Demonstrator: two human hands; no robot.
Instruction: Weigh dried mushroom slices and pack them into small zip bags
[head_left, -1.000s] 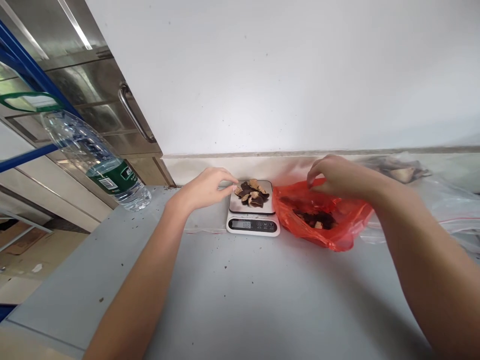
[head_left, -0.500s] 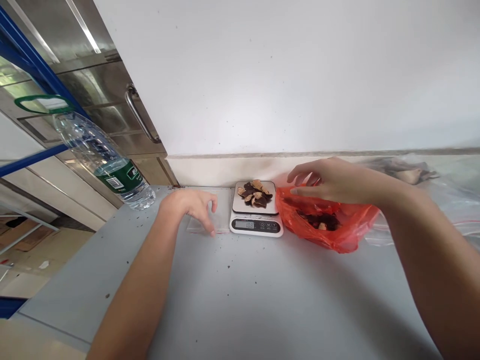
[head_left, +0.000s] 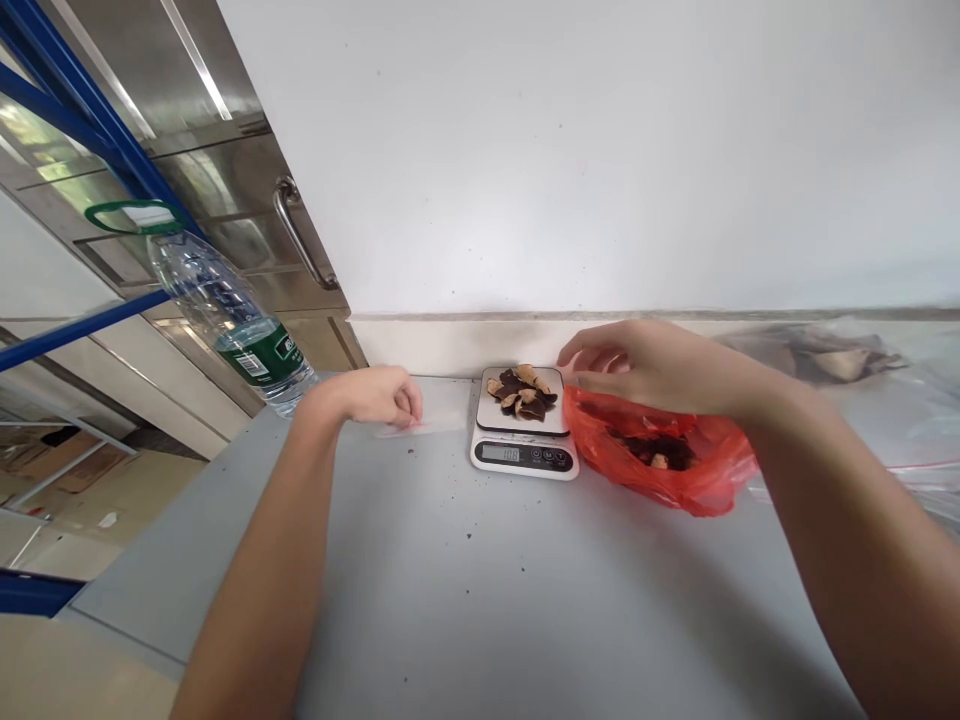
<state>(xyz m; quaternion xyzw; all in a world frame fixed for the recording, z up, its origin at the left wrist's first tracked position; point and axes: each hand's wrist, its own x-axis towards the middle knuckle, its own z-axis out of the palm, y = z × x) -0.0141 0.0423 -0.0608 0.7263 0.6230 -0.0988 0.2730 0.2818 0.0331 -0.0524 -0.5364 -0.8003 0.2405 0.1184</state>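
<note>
— Bright, even daylight here, soft shadows under both arms on the grey counter (head_left: 480,600).
— Glare streaks the steel cabinet (head_left: 225,200); edges bow wide-angle, and the near forearms blur.

Red bag (head_left: 675,475), white scale (head_left: 525,455), green-labelled clear bottle (head_left: 236,325), grey counter (head_left: 480,590).

Your left hand (head_left: 373,397) pinches the edge of a clear plastic bag (head_left: 431,424) lying flat on the grey counter (head_left: 480,590), just left of the small digital scale (head_left: 526,434). Dried dark and tan slices (head_left: 523,391) sit piled on the scale's platform. Your right hand (head_left: 645,363), fingers loosely spread, hovers over the open red bag (head_left: 675,470) beside the scale; a water bottle (head_left: 232,322) stands far left.
</note>
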